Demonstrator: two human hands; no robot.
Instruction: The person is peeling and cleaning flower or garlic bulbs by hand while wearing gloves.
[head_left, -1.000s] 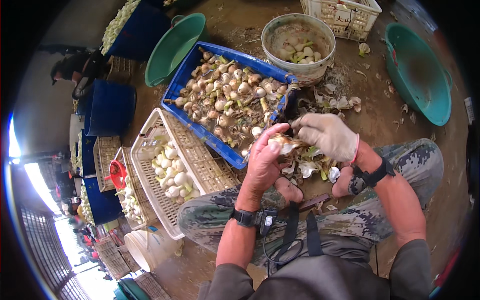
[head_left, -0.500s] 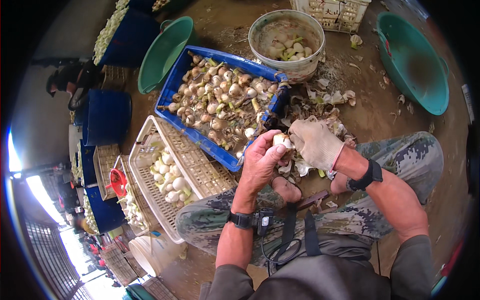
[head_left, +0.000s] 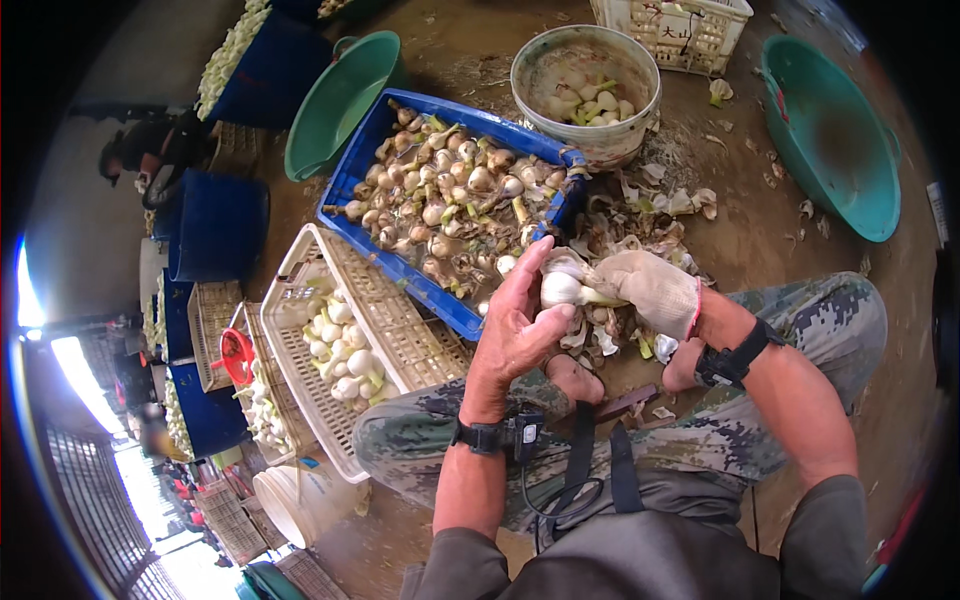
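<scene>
Some clean, looks like loads to go
White bulbs [head_left: 345, 350] in left-centre crate [head_left: 306, 398], brownish ones [head_left: 450, 190] in upper-middle blue tub [head_left: 400, 272]; left hand [head_left: 512, 325] spread wide by mid-frame bulb [head_left: 561, 289], gloved right hand [head_left: 652, 287] pinching its stem [head_left: 602, 298].

Produce workshop: blue tubs [head_left: 264, 84] of garlic bulbs [head_left: 479, 179], slatted crates [head_left: 690, 45], peelings [head_left: 678, 204] across the floor [head_left: 745, 245].
</scene>
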